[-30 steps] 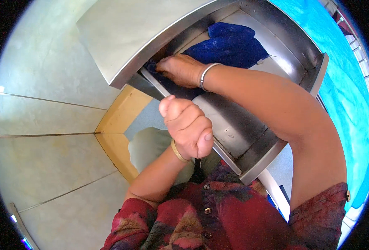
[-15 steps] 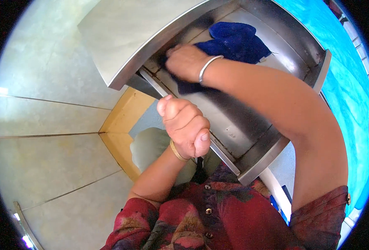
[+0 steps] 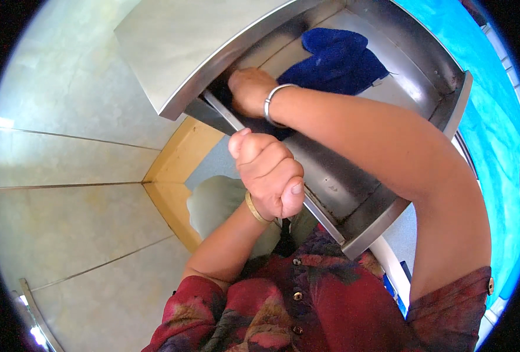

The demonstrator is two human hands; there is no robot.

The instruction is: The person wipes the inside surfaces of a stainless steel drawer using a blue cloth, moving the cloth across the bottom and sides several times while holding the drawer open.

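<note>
My left hand is closed around the near rim of a metal, drawer-like tray, thumb toward me. Inside the tray, my right hand reaches into the far left corner, fingers curled down on dark blue cloth. The cloth lies bunched on the tray floor beyond my right wrist, and more dark fabric shows below that wrist. Whether this is one piece or two I cannot tell. My right fingertips are partly hidden in the shadow of the corner.
A pale metal panel adjoins the tray at the upper left. Bright blue sheeting hangs along the right. Large pale tiles cover the left side, beside a yellowish ledge. Dark grime marks the tray's corners.
My right hand has slid slightly left, deeper into the tray's corner. The left hand keeps its hold on the rim. The view has shifted a little.
</note>
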